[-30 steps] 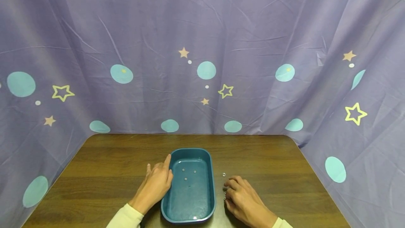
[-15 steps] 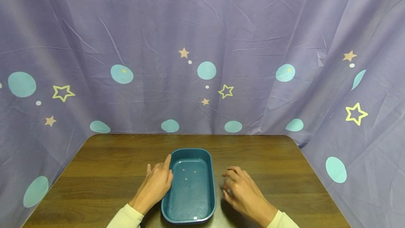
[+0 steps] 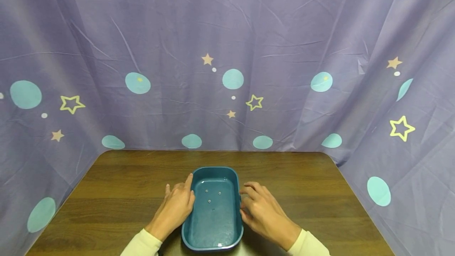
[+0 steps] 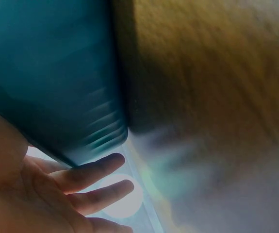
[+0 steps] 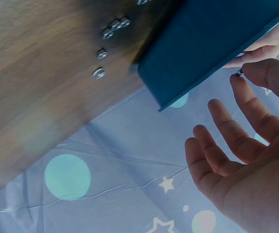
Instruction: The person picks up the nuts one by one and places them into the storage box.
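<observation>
A blue-green rectangular tray (image 3: 213,228) stands on the table, with three small metal nuts (image 3: 209,201) on its floor. My left hand (image 3: 174,204) rests along its left rim, index finger laid forward; the left wrist view shows straight fingers (image 4: 100,196) by the tray wall. At the right rim is my right hand (image 3: 263,210), thumb and index finger pinching a small metal nut (image 5: 239,72), the other fingers loosely bent. In the head view, that nut is hidden by the hand.
More loose nuts (image 5: 98,73) lie on the wooden table (image 3: 302,177) beside the tray, several of them in a rough line in the right wrist view. A purple curtain (image 3: 170,70) with stars and dots hangs behind the table.
My right hand has picked a nut from the table, lifted, and moved left to the tray's right rim. The left hand and the tray stay in place.
</observation>
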Available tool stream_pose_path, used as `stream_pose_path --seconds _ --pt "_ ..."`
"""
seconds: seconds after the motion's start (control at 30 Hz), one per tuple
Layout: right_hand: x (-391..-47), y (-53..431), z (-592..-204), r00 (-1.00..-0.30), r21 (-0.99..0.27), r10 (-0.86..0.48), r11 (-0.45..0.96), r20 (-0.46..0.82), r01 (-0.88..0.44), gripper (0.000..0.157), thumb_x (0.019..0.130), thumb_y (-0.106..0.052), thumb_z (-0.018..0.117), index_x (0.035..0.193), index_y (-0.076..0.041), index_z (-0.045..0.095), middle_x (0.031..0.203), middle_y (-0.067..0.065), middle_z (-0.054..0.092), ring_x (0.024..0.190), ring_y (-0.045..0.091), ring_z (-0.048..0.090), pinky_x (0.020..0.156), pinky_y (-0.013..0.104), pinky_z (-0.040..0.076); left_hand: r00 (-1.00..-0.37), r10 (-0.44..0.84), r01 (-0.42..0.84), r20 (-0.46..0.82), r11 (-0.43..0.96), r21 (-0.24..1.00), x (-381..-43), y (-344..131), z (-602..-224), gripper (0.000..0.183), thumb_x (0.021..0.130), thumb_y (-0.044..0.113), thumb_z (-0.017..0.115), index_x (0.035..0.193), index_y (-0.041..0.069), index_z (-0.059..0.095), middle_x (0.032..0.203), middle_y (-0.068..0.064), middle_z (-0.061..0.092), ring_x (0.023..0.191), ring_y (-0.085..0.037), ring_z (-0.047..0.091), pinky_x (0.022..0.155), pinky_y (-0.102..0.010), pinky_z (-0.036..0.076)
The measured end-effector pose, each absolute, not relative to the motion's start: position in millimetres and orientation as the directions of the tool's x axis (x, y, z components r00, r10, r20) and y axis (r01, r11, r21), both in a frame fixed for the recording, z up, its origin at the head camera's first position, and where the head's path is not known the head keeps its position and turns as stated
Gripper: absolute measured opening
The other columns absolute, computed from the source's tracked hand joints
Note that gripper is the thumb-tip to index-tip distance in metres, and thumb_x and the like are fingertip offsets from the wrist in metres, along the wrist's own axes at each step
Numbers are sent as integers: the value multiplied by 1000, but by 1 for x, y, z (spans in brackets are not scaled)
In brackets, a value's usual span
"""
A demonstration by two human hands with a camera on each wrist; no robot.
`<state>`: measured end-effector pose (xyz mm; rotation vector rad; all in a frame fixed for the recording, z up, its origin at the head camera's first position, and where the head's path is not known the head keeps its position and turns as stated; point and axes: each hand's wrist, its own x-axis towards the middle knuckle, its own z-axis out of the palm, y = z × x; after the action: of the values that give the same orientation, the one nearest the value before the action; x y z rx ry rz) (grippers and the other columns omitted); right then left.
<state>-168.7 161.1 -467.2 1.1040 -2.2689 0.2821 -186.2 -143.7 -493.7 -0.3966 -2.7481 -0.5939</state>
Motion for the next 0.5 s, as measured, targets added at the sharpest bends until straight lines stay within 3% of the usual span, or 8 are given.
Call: stream_pose_path --seconds 0.5 --pt "-173 143 -466 -463 79 -667 614 584 -785 19 78 -17 94 79 -21 76 118 2 75 122 27 66 95 40 58 -914 205 331 352 875 352 -186 -144 -494 56 104 8 65 155 -11 52 128 -26 75 125 -43 70 109 -89 34"
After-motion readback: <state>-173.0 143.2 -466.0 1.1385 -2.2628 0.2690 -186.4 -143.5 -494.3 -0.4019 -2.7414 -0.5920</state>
